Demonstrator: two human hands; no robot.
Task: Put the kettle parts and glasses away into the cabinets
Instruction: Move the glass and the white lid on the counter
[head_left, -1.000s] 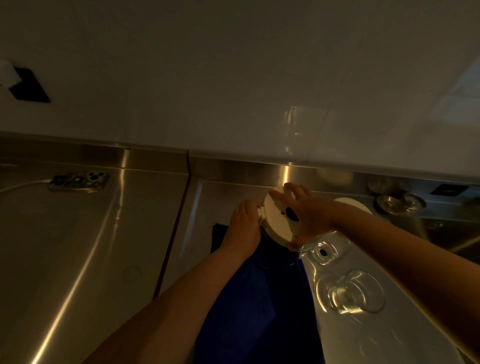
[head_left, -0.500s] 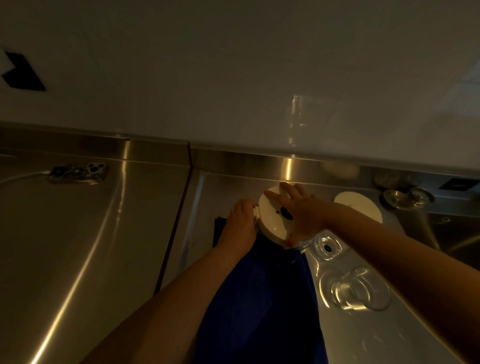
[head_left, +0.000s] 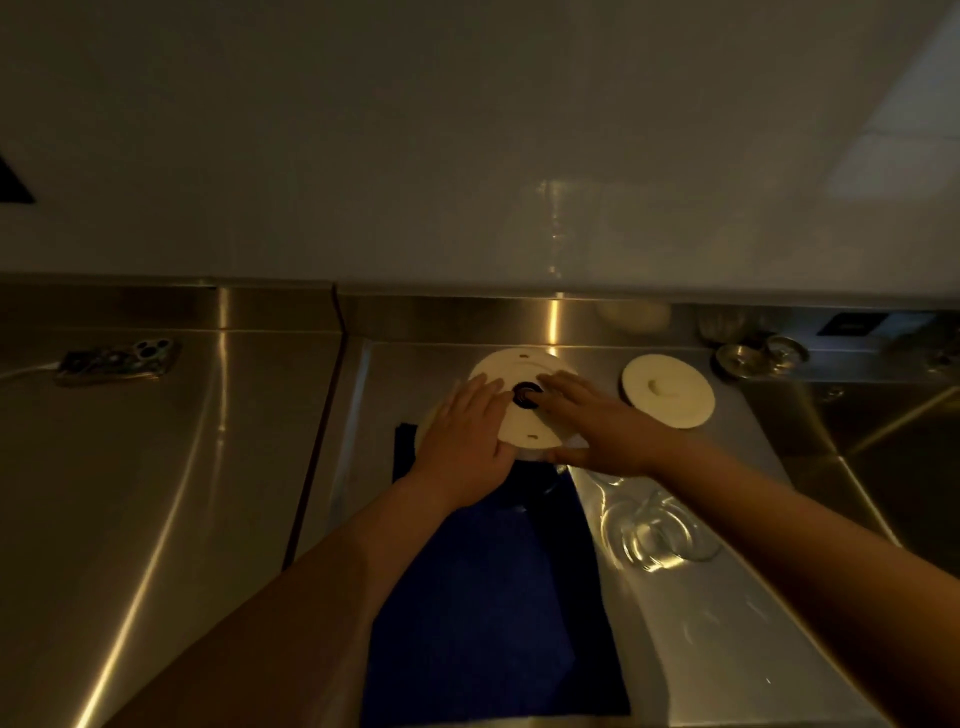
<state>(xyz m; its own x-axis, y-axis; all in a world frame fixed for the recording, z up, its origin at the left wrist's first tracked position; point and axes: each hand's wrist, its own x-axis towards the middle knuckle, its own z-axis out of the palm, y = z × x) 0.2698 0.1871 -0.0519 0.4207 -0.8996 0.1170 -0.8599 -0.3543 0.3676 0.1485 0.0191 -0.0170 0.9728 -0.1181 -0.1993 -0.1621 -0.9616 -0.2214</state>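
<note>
Both hands hold the white kettle base (head_left: 522, 410) above the far end of the blue cloth (head_left: 483, 613): left hand (head_left: 467, 441) and right hand (head_left: 602, 426) lie with fingers spread flat across it. A glass (head_left: 660, 530) stands just right.

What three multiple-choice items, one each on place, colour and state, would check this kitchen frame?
1. Where does the phone lie?
A. on the steel counter, far left
B. on the blue cloth
C. beside the white lid

2. What colour is the cloth under the forearms?
A. red
B. dark blue
C. white

3. How do the hands meet the white kettle base?
A. both hands on it
B. only the right hand
C. neither touches it

Answers:
1 A, the phone sits at the left with a cable attached.
2 B, the cloth looks dark blue.
3 A, the left hand and the right hand each lie on the disc, either side of its dark centre.
</note>
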